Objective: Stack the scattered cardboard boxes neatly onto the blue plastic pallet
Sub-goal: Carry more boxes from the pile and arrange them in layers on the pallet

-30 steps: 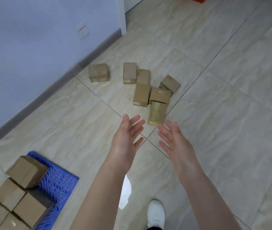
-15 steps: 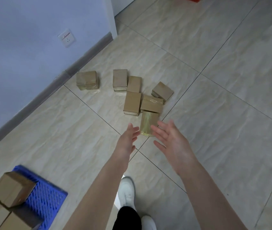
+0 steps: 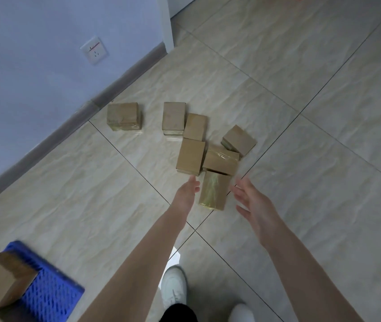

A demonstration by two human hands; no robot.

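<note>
From the head camera, seven cardboard boxes are lying scattered on the tiled floor [image 3: 324,205]. One box [image 3: 123,116] is sitting alone at the far left, near the skirting board. Five more are crowding together to its right: a far box [image 3: 173,118], a second box [image 3: 195,126] touching it, a long box [image 3: 190,156] nearer still, a taped box [image 3: 220,159] beside that, and a tilted box [image 3: 239,140] on the right. The seventh, a shiny tape-wrapped box [image 3: 213,190], is lying nearest to the person, touching the cluster.

The left hand [image 3: 186,194] is hovering just left of this nearest box, fingers straight and holding nothing; whether they are touching its side cannot be told. The right hand [image 3: 252,203] is hovering just right of it, fingers spread and relaxed, apart from the cardboard.

One blue pallet [image 3: 52,296] is showing in the near left corner, well apart from the scattered boxes. One stacked box [image 3: 1,282] is sitting on it, with a sliver of another at the picture's edge.

Two white shoes are showing at the near edge, a left shoe [image 3: 174,287] and a right shoe [image 3: 240,313]. One wall socket [image 3: 94,49] is sitting on the pale wall at the far left.
</note>
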